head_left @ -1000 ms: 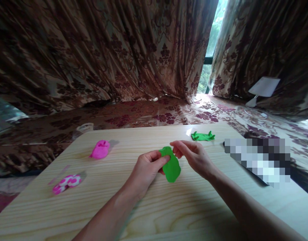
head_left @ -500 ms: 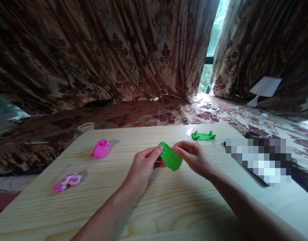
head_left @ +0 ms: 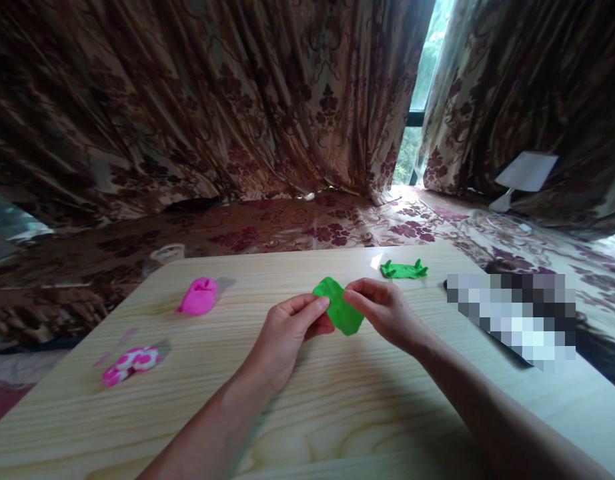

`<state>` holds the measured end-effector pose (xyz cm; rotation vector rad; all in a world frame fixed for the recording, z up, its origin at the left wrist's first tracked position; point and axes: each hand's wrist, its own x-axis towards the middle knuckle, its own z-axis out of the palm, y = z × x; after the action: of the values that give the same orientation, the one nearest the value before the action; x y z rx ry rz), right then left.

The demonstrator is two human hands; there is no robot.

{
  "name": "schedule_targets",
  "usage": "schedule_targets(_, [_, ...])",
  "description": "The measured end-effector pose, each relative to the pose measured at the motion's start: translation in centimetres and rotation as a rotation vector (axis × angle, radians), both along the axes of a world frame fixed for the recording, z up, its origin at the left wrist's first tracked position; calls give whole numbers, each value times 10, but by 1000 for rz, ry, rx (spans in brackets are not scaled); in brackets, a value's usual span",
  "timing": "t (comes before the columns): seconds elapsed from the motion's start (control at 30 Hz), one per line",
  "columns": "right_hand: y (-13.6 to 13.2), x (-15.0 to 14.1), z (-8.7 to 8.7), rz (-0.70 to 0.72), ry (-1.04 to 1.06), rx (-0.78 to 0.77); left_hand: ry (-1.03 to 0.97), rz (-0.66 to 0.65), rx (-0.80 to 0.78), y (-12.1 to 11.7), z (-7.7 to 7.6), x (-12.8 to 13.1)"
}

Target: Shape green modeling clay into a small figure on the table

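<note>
Between my two hands, above the table, is a thin flattened piece of green modelling clay (head_left: 345, 315). My left hand (head_left: 300, 327) pinches its left edge, thumb on the near face and fingers behind. With thumb and fingertips, my right hand (head_left: 380, 303) grips the upper right edge. Behind my right hand, a green clay piece with small upright prongs (head_left: 404, 269) lies near the table's far edge. On the left sits a lump of pink clay (head_left: 199, 297), and nearer to me lies a pink-and-white spotted clay piece (head_left: 132, 365).
The pale wooden table (head_left: 297, 427) runs under everything. A dark-edged device with a pixelated surface (head_left: 512, 323) lies at the right. A clear container (head_left: 167, 255) stands by the far left corner. Beyond are a white lamp (head_left: 527, 171) and patterned curtains (head_left: 267, 100).
My left thumb has shifted inward over the green clay, whose upper left edge now shows above it. The right hand keeps its hold. The whole view has shifted slightly.
</note>
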<state>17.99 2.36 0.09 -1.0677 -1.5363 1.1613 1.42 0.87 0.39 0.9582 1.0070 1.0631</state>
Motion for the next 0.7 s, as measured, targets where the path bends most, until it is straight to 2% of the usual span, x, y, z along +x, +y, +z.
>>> schedule_targets(0.3, [6, 3, -4, -68, 83, 4, 28, 6, 34, 1, -1, -1])
schedule_targets(0.43, [5, 1, -3, -11, 92, -9, 40, -50, 14, -1, 0, 1])
schedule_targets(0.57, [3, 3, 0, 71, 51, -38, 36, -8, -14, 1, -2, 1])
schedule_targets(0.7, [5, 6, -2, 140, -13, -56, -85, 25, -20, 4, -3, -2])
